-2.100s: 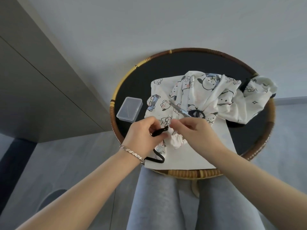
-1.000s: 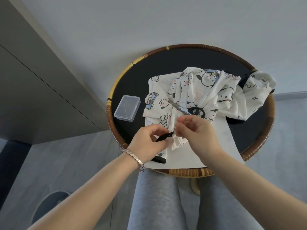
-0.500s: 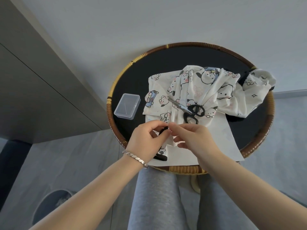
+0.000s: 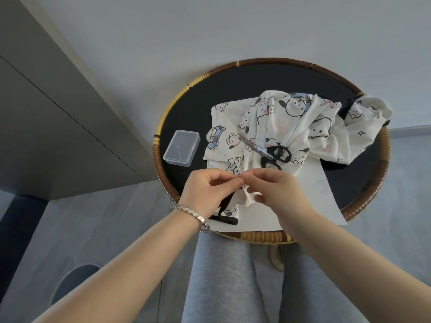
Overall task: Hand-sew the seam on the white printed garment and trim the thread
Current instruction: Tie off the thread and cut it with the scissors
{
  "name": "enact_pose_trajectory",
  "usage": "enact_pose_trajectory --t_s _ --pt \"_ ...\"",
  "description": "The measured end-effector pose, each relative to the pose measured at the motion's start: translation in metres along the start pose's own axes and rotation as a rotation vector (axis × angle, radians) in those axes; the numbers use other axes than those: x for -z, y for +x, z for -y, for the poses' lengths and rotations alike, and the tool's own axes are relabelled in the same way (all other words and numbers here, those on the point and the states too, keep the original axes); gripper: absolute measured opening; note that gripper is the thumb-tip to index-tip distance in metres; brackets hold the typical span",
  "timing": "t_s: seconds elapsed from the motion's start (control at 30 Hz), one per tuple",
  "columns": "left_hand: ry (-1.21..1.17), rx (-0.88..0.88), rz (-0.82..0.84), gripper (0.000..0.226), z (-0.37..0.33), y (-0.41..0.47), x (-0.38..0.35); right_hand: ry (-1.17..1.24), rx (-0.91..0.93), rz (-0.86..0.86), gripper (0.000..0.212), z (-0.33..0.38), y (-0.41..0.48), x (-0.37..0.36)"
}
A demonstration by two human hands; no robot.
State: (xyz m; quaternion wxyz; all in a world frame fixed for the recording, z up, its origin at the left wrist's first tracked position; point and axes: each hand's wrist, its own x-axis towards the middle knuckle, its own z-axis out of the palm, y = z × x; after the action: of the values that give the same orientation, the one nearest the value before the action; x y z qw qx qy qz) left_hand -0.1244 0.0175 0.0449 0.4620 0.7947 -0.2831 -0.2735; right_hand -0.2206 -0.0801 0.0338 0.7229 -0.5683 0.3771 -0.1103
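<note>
The white garment with cartoon prints (image 4: 291,127) lies bunched on a round black table with a woven rim (image 4: 161,127). Its near edge, with black trim, is raised between my hands. My left hand (image 4: 207,191) pinches the fabric edge between thumb and fingertips. My right hand (image 4: 272,188) pinches the same spot from the other side, fingertip to fingertip. Needle and thread are too fine to make out. Black-handled scissors (image 4: 270,152) lie on the garment just beyond my hands.
A clear plastic box (image 4: 182,147) sits on the table's left part. A white paper sheet (image 4: 312,197) lies under the garment at the near edge. My grey-clad legs (image 4: 221,276) are below the table. A grey cabinet stands at left.
Both hands drew together and slightly nearer me, now meeting fingertip to fingertip on the fabric edge. The black trim that my left hand showed earlier is mostly hidden beneath it. The scissors stayed put.
</note>
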Motion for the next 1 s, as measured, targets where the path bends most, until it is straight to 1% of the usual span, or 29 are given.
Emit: enact_pose_trajectory --t_s 0.1,0.2,0.27,0.37,0.47,0.57,0.63,0.7,0.8,0.87,1.0 --pt "-0.038 0.053 0.036 0.008 -0.004 0.001 0.000 0.145 -0.089 0.018 0.014 0.001 0.001 0.003" --pt "-0.039 0.086 0.024 0.012 -0.005 0.002 -0.002 0.220 -0.127 0.056 0.014 -0.001 0.001 0.003" --pt "-0.038 0.113 0.002 0.012 -0.005 0.002 -0.004 0.221 -0.117 0.073 0.012 -0.002 0.001 0.001" --pt "-0.080 0.170 -0.029 0.009 -0.004 0.002 -0.005 0.170 -0.077 0.044 0.009 -0.004 0.000 -0.002" --pt "-0.080 0.195 -0.048 0.006 -0.004 0.002 -0.005 0.080 -0.037 0.005 0.012 -0.006 0.001 -0.005" --pt "-0.106 0.234 -0.111 0.007 -0.002 0.003 -0.006 0.084 0.014 -0.016 0.015 -0.006 0.001 -0.007" --pt "-0.114 0.257 -0.124 0.008 -0.001 0.003 -0.008 0.106 0.056 -0.021 0.015 -0.006 0.000 -0.009" --pt "-0.117 0.278 -0.111 0.014 0.000 0.003 -0.011 0.180 0.070 0.004 0.018 -0.005 -0.001 -0.012" --pt "-0.176 0.325 -0.113 0.024 -0.001 0.003 -0.013 0.347 0.013 0.042 0.021 -0.004 0.000 -0.015" --pt "-0.162 0.300 -0.128 0.022 -0.003 0.003 -0.013 0.375 -0.046 0.038 0.017 -0.003 0.000 -0.013" --pt "-0.088 0.166 -0.142 0.015 -0.004 0.003 -0.008 0.293 -0.108 0.037 0.009 -0.002 0.001 -0.004"
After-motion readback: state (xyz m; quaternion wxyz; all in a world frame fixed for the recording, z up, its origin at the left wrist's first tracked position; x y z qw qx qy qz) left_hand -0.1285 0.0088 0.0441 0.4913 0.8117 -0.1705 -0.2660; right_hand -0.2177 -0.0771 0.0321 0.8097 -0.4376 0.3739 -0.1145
